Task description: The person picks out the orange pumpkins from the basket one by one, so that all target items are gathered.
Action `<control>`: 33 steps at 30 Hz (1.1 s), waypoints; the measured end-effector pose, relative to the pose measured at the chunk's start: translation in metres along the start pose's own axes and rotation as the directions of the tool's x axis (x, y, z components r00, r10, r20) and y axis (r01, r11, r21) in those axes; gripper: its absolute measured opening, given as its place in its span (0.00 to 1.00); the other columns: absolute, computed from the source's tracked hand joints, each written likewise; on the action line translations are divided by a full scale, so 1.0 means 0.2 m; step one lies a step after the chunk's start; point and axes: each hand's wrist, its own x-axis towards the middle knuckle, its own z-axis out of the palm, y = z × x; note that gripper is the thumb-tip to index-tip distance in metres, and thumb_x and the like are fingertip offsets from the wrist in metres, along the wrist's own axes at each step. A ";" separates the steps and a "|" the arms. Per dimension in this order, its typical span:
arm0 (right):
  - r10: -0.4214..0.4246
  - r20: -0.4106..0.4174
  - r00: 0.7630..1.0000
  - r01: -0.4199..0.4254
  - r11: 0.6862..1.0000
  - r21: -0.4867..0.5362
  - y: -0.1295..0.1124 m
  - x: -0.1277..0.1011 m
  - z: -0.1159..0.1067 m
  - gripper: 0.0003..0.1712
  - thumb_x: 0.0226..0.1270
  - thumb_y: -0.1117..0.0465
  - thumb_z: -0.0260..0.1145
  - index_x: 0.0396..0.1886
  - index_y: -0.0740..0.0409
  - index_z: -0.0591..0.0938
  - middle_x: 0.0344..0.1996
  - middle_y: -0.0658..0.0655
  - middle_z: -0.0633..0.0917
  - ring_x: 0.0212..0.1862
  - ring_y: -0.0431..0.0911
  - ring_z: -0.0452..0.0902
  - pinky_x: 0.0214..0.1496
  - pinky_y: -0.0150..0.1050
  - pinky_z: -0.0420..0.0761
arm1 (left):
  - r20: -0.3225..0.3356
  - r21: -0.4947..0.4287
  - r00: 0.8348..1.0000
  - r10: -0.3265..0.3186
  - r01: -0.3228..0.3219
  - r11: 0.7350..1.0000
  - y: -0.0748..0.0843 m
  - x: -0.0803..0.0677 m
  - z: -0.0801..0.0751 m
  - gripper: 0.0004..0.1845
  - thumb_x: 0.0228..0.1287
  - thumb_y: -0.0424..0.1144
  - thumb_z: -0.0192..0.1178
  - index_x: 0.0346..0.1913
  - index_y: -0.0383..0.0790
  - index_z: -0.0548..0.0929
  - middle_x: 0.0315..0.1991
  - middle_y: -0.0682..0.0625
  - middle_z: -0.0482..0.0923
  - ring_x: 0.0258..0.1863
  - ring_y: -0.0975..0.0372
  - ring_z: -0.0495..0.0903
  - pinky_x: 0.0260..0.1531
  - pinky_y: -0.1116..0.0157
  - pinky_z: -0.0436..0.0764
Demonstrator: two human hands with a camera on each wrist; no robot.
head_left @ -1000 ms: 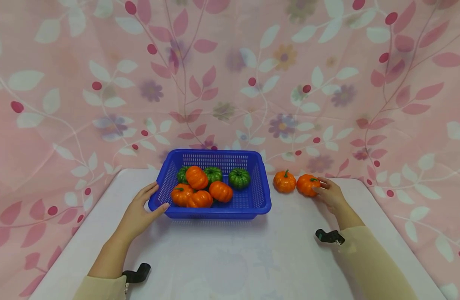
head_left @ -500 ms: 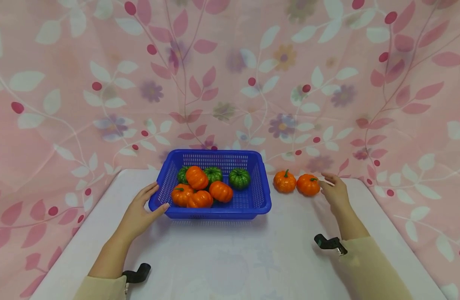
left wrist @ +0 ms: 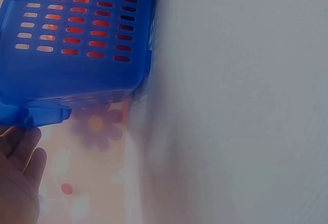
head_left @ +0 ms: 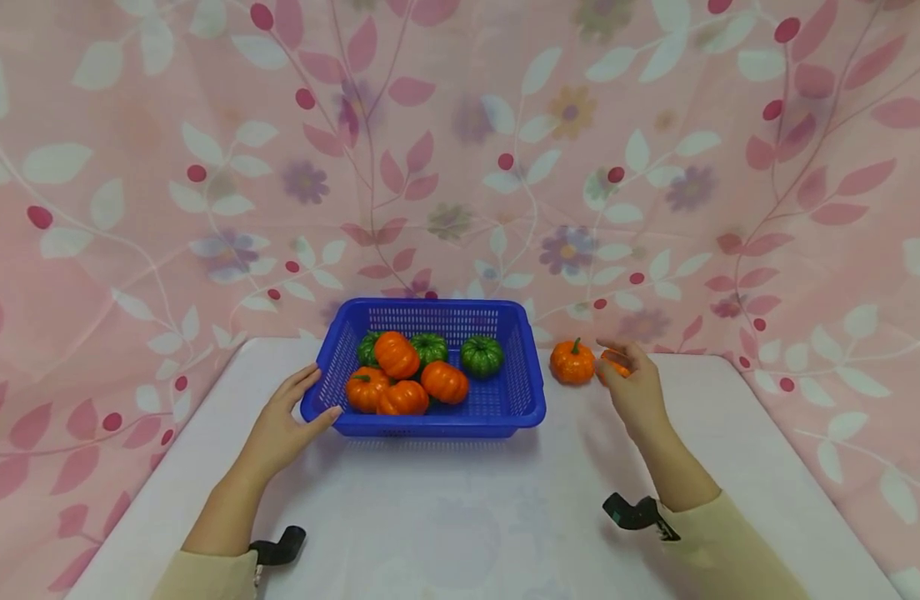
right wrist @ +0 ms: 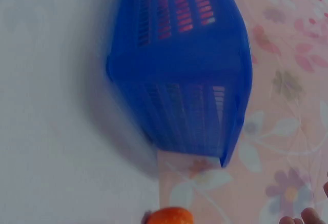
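The right hand grasps a small orange pumpkin near the table's far edge, fingers curled over it, just beside a second orange pumpkin that sits on the white table. The left hand rests with relaxed fingers against the near left corner of the blue basket, which holds orange and green pumpkins at the far middle. Bare tabletop stretches from the basket to the near edge.

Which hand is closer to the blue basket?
Left. The left hand rests on the blue basket's near left corner; the right hand is off to its right, on an orange pumpkin.
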 end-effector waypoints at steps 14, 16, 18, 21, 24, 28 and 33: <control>-0.196 0.115 0.974 0.186 0.978 0.098 -0.08 -0.06 0.35 0.16 0.71 0.69 0.63 0.57 0.63 0.79 0.57 0.63 0.79 0.60 0.57 0.73 0.61 0.35 0.77 | -0.002 -0.019 1.000 0.006 -0.006 1.000 0.00 0.00 0.02 0.45 0.63 0.56 0.68 0.74 0.33 0.65 0.77 0.43 0.58 0.75 0.41 0.55 0.67 0.35 0.59; -0.232 0.138 0.963 0.221 0.971 0.089 -0.09 -0.05 0.39 0.16 0.71 0.69 0.63 0.57 0.64 0.79 0.57 0.62 0.79 0.60 0.59 0.74 0.60 0.39 0.79 | -0.004 -0.013 1.000 0.004 -0.005 1.000 0.00 0.00 0.02 0.44 0.63 0.56 0.68 0.74 0.34 0.65 0.77 0.43 0.58 0.75 0.41 0.55 0.67 0.35 0.59; -0.259 0.166 0.952 0.250 0.966 0.073 -0.10 -0.04 0.42 0.16 0.71 0.69 0.64 0.57 0.63 0.79 0.57 0.62 0.79 0.60 0.59 0.75 0.60 0.44 0.79 | -0.008 -0.007 1.000 0.002 -0.002 1.000 0.01 0.00 0.01 0.45 0.63 0.56 0.68 0.74 0.34 0.65 0.77 0.43 0.58 0.74 0.41 0.56 0.67 0.34 0.59; -0.289 0.226 0.930 0.281 0.957 0.069 -0.12 -0.02 0.49 0.17 0.70 0.68 0.65 0.57 0.63 0.78 0.57 0.63 0.79 0.59 0.60 0.76 0.60 0.52 0.79 | -0.010 0.001 1.000 -0.006 0.006 1.000 0.01 0.00 0.00 0.45 0.63 0.57 0.67 0.75 0.34 0.65 0.77 0.43 0.57 0.74 0.40 0.55 0.66 0.34 0.60; -0.303 0.303 0.904 0.297 0.953 0.064 -0.14 0.00 0.57 0.19 0.70 0.68 0.66 0.58 0.63 0.77 0.58 0.64 0.79 0.59 0.60 0.76 0.59 0.54 0.80 | -0.002 0.005 1.000 -0.012 0.012 1.000 0.01 -0.01 -0.01 0.45 0.63 0.58 0.67 0.75 0.34 0.64 0.77 0.42 0.57 0.74 0.40 0.55 0.66 0.33 0.60; -0.282 0.394 0.875 0.296 0.955 0.025 -0.16 0.02 0.67 0.20 0.69 0.67 0.66 0.59 0.61 0.77 0.59 0.62 0.78 0.60 0.61 0.75 0.60 0.52 0.80 | 0.007 0.003 1.000 -0.023 0.023 1.000 0.02 -0.01 -0.01 0.45 0.64 0.56 0.67 0.75 0.34 0.64 0.77 0.42 0.56 0.75 0.40 0.55 0.66 0.34 0.60; -0.221 0.486 0.845 0.260 0.965 -0.014 -0.17 0.05 0.77 0.20 0.69 0.67 0.67 0.60 0.60 0.78 0.60 0.64 0.77 0.61 0.63 0.74 0.63 0.57 0.76 | 0.008 -0.005 1.000 -0.024 0.024 1.000 0.02 -0.01 -0.01 0.44 0.64 0.54 0.68 0.75 0.34 0.64 0.77 0.42 0.56 0.75 0.40 0.54 0.67 0.34 0.59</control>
